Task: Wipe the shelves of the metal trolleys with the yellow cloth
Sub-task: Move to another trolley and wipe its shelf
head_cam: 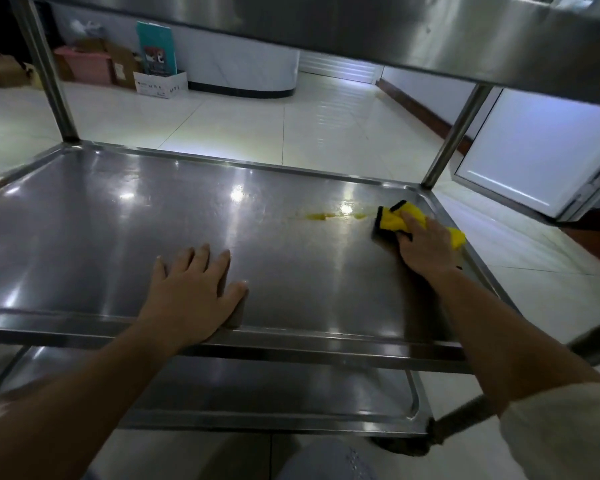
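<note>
The middle shelf [118,220] of a shiny metal trolley fills the view, with a raised rim all round. My right hand [425,247] presses a yellow cloth [394,220] with a black edge flat on the shelf near its far right corner. A yellow reflection or smear [321,215] shows on the metal just left of the cloth. My left hand [191,292] lies flat with fingers spread on the shelf near the front rim, holding nothing. The top shelf [430,32] hangs overhead and the bottom shelf [274,396] shows below.
Upright posts stand at the far left [45,71] and far right [454,136] corners. Beyond lie a tiled floor [257,123], cardboard boxes [160,83] and a pink bin [89,65] by the wall, and an open glass door [534,150] at right.
</note>
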`<action>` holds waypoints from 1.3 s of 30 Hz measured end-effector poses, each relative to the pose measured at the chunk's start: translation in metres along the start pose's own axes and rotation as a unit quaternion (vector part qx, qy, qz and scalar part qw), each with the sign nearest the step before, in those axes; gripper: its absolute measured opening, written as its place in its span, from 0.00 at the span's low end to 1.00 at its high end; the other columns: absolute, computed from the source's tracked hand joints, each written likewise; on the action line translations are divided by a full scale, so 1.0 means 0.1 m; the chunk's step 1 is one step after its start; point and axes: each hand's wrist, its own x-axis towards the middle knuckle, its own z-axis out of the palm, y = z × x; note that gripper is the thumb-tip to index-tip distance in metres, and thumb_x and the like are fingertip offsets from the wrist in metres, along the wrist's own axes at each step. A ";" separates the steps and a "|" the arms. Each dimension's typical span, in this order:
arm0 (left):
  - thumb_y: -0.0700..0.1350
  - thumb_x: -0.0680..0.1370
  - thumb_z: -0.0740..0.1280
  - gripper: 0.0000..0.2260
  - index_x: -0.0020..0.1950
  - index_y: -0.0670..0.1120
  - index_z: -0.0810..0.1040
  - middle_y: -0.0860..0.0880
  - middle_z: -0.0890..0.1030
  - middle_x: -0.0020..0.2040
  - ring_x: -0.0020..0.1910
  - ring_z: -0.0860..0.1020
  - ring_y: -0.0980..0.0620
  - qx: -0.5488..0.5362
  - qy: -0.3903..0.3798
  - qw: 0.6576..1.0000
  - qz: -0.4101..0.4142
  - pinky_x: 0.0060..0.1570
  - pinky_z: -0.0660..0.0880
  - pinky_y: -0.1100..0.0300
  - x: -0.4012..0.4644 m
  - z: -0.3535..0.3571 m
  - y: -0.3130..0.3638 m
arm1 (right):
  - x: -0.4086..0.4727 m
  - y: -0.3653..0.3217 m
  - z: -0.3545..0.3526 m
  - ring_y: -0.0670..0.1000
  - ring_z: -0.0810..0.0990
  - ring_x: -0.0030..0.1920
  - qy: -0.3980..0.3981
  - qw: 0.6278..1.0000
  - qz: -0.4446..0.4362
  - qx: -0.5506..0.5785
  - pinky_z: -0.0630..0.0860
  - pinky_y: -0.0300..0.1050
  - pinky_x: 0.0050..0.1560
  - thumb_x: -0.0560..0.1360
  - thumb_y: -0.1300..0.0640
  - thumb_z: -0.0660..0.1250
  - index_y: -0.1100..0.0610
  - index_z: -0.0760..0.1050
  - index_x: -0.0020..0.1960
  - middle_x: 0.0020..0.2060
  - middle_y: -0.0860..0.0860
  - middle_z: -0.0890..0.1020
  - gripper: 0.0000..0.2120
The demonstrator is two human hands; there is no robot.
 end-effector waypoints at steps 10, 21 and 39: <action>0.70 0.73 0.41 0.36 0.76 0.55 0.55 0.47 0.57 0.78 0.76 0.55 0.45 -0.028 0.021 0.999 -0.008 0.72 0.53 0.38 0.03 0.00 0.05 | 0.26 -1.31 0.21 0.62 0.58 0.73 -0.050 0.993 -0.104 0.023 0.54 0.65 0.71 0.79 0.40 0.50 0.38 0.59 0.73 0.75 0.57 0.60 0.23; 0.69 0.74 0.42 0.34 0.75 0.55 0.57 0.47 0.59 0.77 0.76 0.56 0.45 -0.033 0.021 0.999 -0.009 0.71 0.55 0.39 -0.10 0.00 0.03 | -0.62 -0.50 0.08 0.55 0.57 0.75 -0.051 0.956 -0.279 0.073 0.52 0.51 0.74 0.81 0.45 0.56 0.37 0.60 0.73 0.75 0.51 0.60 0.21; 0.58 0.80 0.54 0.20 0.62 0.48 0.75 0.48 0.74 0.65 0.65 0.70 0.47 -0.080 0.030 0.995 0.043 0.64 0.67 0.49 -0.13 -0.21 -0.05 | -1.63 -0.99 0.04 0.53 0.47 0.77 -0.074 0.962 -0.261 0.038 0.53 0.61 0.73 0.80 0.41 0.53 0.29 0.45 0.71 0.77 0.45 0.49 0.25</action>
